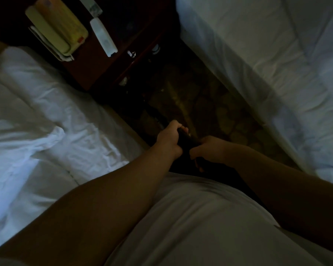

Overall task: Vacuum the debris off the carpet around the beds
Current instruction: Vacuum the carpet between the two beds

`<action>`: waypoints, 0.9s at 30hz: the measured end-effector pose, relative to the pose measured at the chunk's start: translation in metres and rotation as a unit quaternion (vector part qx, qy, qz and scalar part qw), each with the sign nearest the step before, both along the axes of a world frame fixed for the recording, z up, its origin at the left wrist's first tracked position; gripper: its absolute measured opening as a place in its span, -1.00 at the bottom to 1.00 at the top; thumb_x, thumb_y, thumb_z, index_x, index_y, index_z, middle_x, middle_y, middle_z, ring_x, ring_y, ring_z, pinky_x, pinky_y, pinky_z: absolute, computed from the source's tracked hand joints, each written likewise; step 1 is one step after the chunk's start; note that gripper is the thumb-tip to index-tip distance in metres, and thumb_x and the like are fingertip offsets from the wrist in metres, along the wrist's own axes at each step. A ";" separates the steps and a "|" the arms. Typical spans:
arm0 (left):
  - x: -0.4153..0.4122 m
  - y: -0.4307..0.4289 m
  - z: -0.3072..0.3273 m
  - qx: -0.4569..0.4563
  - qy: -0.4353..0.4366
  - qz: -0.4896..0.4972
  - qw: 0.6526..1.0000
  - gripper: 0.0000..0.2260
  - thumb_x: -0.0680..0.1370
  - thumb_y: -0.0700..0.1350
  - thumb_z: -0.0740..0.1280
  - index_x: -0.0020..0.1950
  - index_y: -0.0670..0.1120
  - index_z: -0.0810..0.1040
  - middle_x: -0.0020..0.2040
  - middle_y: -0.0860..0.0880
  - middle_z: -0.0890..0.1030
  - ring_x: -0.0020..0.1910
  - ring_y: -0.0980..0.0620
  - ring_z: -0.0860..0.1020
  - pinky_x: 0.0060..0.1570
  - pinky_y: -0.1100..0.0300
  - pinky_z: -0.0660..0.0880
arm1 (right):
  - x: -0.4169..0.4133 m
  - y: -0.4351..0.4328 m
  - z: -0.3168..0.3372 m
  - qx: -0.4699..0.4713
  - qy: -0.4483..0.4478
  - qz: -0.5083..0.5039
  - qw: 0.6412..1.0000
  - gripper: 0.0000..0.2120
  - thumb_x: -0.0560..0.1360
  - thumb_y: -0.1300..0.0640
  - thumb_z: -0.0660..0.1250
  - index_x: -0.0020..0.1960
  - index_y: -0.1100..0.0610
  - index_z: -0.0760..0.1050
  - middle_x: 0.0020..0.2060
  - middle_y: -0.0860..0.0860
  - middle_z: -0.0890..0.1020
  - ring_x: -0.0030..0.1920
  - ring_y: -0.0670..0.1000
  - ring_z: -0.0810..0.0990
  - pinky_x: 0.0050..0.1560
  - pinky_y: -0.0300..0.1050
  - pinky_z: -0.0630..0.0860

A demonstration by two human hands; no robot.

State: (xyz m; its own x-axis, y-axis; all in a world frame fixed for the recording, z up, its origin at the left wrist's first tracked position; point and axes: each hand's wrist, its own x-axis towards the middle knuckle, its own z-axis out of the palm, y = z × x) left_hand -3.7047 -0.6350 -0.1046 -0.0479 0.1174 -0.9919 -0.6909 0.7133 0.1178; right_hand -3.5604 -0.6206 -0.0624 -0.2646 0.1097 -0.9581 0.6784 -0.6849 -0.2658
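**A:** What step is this?

**B:** Both hands are clamped on the dark vacuum wand (189, 140). The right hand (210, 150) is closer to the body, and the left hand (169, 140) is just ahead of it. I'd judge it a pass down the aisle.

**A:** Where's the carpet?

**B:** The carpet (200, 110) lies beyond the hands, between the left bed (46, 116) and the right bed (258, 54). It's too dim to make out debris. The next move probably calls for a straight push forward.

**A:** Any obstacles?

**B:** Farther ahead the nightstand (92, 70) closes the aisle, with a phone (56, 29) and a remote (103, 37) on top.

Dark vacuum wand (189, 141) slants over dim patterned carpet (206, 104) between the white left bed (46, 112) and right bed (258, 54)
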 end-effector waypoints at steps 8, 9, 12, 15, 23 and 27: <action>-0.030 -0.019 -0.015 -0.027 0.012 0.053 0.998 -0.90 0.52 -0.22 0.32 -0.20 -0.15 0.50 -0.25 -0.09 0.54 -0.25 -0.01 0.53 -0.21 0.12 0.57 | -0.030 -0.005 -0.017 -0.045 0.013 0.020 0.999 -0.88 0.44 0.24 0.48 -0.08 0.30 0.65 -0.19 0.25 0.73 -0.24 0.17 0.67 -0.15 0.04 0.61; -0.030 -0.020 -0.016 -0.028 0.011 0.051 0.998 -0.90 0.52 -0.21 0.32 -0.21 -0.15 0.50 -0.25 -0.09 0.54 -0.27 -0.02 0.53 -0.24 0.14 0.58 | -0.030 -0.007 -0.018 -0.040 0.011 0.014 0.999 -0.88 0.43 0.25 0.47 -0.07 0.30 0.65 -0.23 0.24 0.72 -0.26 0.17 0.67 -0.17 0.03 0.61; -0.020 -0.023 -0.017 -0.020 0.009 0.043 0.999 -0.88 0.52 -0.22 0.31 -0.23 -0.14 0.49 -0.27 -0.10 0.53 -0.28 -0.02 0.53 -0.28 0.15 0.56 | -0.020 -0.013 -0.022 -0.023 0.013 0.003 1.000 -0.87 0.44 0.27 0.46 -0.05 0.31 0.64 -0.32 0.17 0.68 -0.34 0.13 0.65 -0.27 -0.04 0.59; -0.001 -0.022 -0.013 0.007 0.004 0.030 1.000 -0.87 0.54 -0.21 0.29 -0.22 -0.15 0.49 -0.28 -0.09 0.51 -0.27 -0.01 0.52 -0.21 0.10 0.55 | 0.001 -0.016 -0.018 -0.010 0.013 -0.006 1.000 -0.92 0.47 0.26 0.46 -0.16 0.27 0.61 -0.37 0.12 0.67 -0.44 0.04 0.63 -0.40 -0.15 0.55; 0.078 0.004 0.002 0.050 -0.012 -0.065 0.997 -0.92 0.57 -0.18 0.30 -0.12 -0.15 0.48 -0.22 -0.09 0.52 -0.24 -0.01 0.53 -0.15 0.07 0.55 | 0.079 -0.020 -0.001 0.031 -0.013 -0.091 0.995 -0.89 0.49 0.24 0.47 -0.13 0.30 0.64 -0.29 0.16 0.68 -0.42 0.04 0.63 -0.42 -0.17 0.55; 0.130 -0.010 0.001 0.049 -0.006 -0.057 0.997 -0.87 0.58 -0.17 0.29 -0.15 -0.15 0.47 -0.23 -0.08 0.50 -0.24 -0.01 0.51 -0.17 0.07 0.54 | 0.129 -0.024 0.001 0.001 -0.011 -0.041 0.999 -0.86 0.49 0.18 0.46 -0.12 0.28 0.65 -0.29 0.14 0.69 -0.39 0.06 0.65 -0.38 -0.17 0.55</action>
State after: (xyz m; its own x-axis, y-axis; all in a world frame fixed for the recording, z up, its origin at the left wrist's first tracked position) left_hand -3.5749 -0.6455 -0.1035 -0.0169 0.2180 -0.9758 -0.6076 0.7729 0.1831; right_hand -3.4318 -0.6450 -0.0610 -0.2342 0.1322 -0.9631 0.6253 -0.7381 -0.2534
